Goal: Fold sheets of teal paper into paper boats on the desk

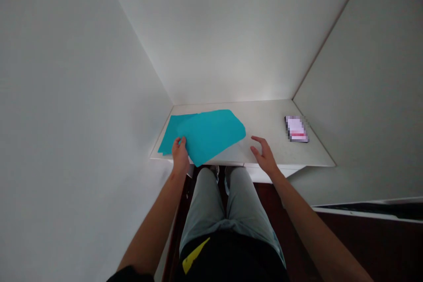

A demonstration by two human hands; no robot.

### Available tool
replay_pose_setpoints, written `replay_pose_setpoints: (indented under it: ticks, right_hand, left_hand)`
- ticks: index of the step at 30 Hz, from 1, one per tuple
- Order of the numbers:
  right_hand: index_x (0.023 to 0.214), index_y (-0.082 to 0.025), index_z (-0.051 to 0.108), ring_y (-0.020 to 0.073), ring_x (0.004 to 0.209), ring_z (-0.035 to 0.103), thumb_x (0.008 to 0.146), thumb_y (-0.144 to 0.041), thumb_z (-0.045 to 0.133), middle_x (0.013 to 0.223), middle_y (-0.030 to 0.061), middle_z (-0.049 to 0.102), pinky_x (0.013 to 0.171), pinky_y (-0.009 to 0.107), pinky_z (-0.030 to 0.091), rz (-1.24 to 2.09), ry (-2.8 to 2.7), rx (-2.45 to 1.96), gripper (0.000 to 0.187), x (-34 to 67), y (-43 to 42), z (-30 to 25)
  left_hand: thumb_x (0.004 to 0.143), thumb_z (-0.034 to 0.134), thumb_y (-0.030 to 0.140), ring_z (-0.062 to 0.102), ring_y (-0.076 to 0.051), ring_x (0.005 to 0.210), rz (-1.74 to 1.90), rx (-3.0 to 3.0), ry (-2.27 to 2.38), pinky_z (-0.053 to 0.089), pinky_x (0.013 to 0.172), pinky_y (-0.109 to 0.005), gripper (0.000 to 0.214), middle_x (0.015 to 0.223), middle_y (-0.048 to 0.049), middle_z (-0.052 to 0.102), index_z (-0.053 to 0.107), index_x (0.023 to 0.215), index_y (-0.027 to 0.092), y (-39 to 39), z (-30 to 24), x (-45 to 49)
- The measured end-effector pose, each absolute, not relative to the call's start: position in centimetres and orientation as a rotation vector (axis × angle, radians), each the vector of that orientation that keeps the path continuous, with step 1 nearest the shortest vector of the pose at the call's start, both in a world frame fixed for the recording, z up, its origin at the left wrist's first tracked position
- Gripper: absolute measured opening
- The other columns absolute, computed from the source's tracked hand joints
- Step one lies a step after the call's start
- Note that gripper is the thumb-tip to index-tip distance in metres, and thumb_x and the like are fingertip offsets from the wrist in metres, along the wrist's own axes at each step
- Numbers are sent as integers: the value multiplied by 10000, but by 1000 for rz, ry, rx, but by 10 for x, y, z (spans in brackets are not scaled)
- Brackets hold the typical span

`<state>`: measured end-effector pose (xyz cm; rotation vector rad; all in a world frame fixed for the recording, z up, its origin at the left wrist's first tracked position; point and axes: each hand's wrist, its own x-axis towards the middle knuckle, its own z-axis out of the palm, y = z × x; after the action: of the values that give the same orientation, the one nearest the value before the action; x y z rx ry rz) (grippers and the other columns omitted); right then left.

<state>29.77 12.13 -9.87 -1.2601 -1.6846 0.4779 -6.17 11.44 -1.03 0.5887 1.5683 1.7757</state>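
Teal paper sheets (211, 134) overlap on a white desk (264, 116), pinched at their near edge by the left hand (180, 155); the right hand (264, 155), open, hovers just beside them, apart from the left; blurred card (296, 128) lies farther right.

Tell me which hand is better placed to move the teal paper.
Left, probably: the left hand holds the teal paper at its edge; the right hand is open, not touching it.
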Motion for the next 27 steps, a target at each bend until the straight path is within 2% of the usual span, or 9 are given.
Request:
replay_pose_setpoints:
  ticks: [3,6,10,12,14,19,22,25,27]
  right_hand:
    - [1552,-249,541,364,1409,607,1043,-624,585,1505,178,645,1194,582,481,467,-1780,-1235,634,284,96,-88]
    - [1653,-258,457,372,1493,546,1025,-506,620,1626,175,571,1238,585,438,438,-1958,-1239,695,276,78,-84]
    - [1695,-268,436,386,1550,499,923,-386,692,1742,149,458,1286,615,366,451,-2306,-1212,821,281,73,-94]
    - [1697,-257,443,395,1571,476,871,-372,739,1754,154,438,1300,629,338,451,-2438,-1202,886,286,74,-102]
    - [1685,-262,471,388,1585,461,872,-360,749,1748,148,451,1306,617,333,416,-2481,-1221,865,290,75,-107]
    - [1535,-296,665,368,1507,552,992,-301,633,1637,117,599,1239,576,421,367,-2378,-1293,544,293,77,-107]
    - [1357,-288,785,342,1362,668,1047,-308,534,1434,102,753,1175,557,480,517,-2222,-1291,399,294,85,-101]
    - [1184,-271,832,324,1127,754,1084,-500,505,1154,77,842,1074,526,566,746,-1933,-1306,412,296,97,-90]
    - [1133,-265,830,325,1075,757,1050,-650,538,1101,59,846,1032,518,598,865,-1709,-1309,490,299,105,-81]
  left_hand:
    - [864,764,480,665,-143,772,1569,429,1534,531,703,-261,359,929,2,708,602,1070,235,84,-55,-39]
    - [884,748,464,724,-156,795,1449,378,1470,562,686,-266,344,990,-34,755,595,1082,228,55,-79,-16]
    - [876,795,435,776,-192,831,1378,369,1390,630,725,-319,351,1062,-78,802,626,1097,222,30,-88,9]
    - [850,833,445,795,-223,853,1336,404,1357,656,764,-366,404,1081,-87,813,645,1128,220,22,-88,15]
    - [810,876,477,803,-242,864,1287,465,1334,664,796,-397,471,1087,-91,816,668,1142,216,16,-87,16]
    - [690,969,556,793,-234,882,1255,692,1265,639,870,-396,582,1088,-100,799,685,1057,204,12,-78,1]
    - [700,963,567,777,-243,972,1262,870,1226,614,900,-381,589,1160,-114,778,690,1083,213,15,-74,-10]
    - [740,949,511,738,-234,1043,1320,1060,1280,591,900,-355,570,1219,-104,734,656,1143,234,20,-73,-19]
    - [746,947,476,708,-249,1143,1347,1177,1374,578,946,-367,612,1296,-109,697,623,1213,249,25,-71,-23]
